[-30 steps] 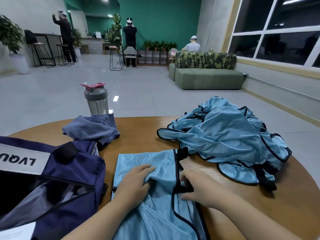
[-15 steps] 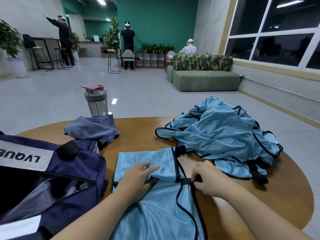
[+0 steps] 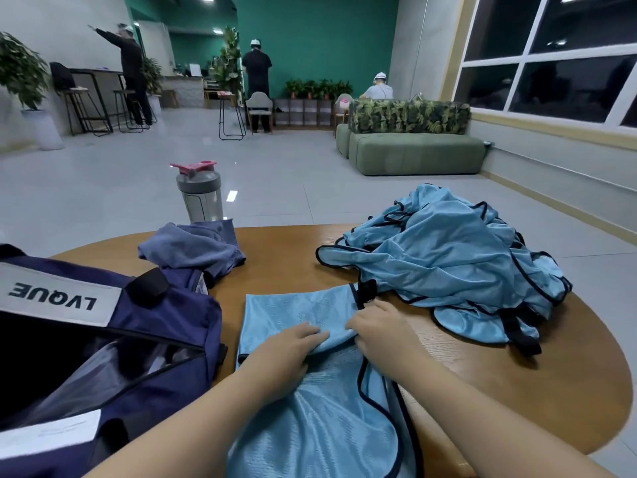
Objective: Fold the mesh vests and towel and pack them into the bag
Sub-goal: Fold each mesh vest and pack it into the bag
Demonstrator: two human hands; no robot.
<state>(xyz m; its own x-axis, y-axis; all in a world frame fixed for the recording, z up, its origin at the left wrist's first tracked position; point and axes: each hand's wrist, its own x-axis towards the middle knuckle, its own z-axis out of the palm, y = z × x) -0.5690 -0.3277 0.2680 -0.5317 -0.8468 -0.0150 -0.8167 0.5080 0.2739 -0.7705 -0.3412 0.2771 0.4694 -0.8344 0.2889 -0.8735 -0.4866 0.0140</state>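
A person's two bare forearms reach forward from the bottom of the view over a round wooden table (image 3: 296, 257). A light blue mesh vest (image 3: 293, 313) with dark trim lies flat on the table directly in front of the person, its near end hanging over the table edge toward them.

The left hand (image 3: 282, 355) lies palm down on the middle of this vest. Its fingers point to the right and curl slightly, pinching a raised fold of blue fabric between fingertips and thumb.

The right hand (image 3: 382, 334) sits just beside it, fingertips nearly meeting those of the left hand. Its fingers bend down onto the vest's right side near the dark edging; whether they grip the cloth or only press it cannot be told.

To the left, a navy bag (image 3: 131, 322) stands open, with a white label reading LVQUE upside down. Behind it lies a crumpled blue-grey towel (image 3: 193, 248), touching the bag's far end. A grey shaker bottle (image 3: 200, 194) with a pink lid stands behind the towel.

On the right side of the table, well apart from the hands, sits an unfolded heap of mesh vests (image 3: 444, 257) in the same light blue.
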